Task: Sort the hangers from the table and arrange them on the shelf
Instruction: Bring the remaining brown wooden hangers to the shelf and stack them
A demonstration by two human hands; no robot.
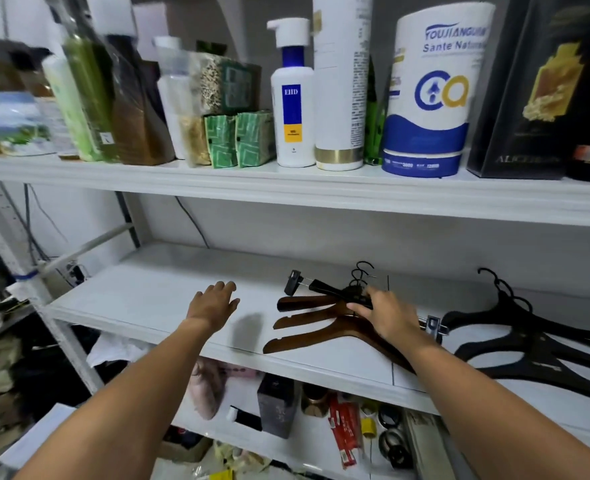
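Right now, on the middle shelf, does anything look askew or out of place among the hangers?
Yes. A black clip hanger lies diagonally across the pile of brown wooden hangers, under the right hand. The black plastic hangers form their own pile to the right.

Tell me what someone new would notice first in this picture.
Probably the two bare arms reaching to the middle shelf: the right hand rests on a pile of brown hangers, the left hand hovers open over bare shelf. Black hangers lie further right, and crowded bottles line the shelf above.
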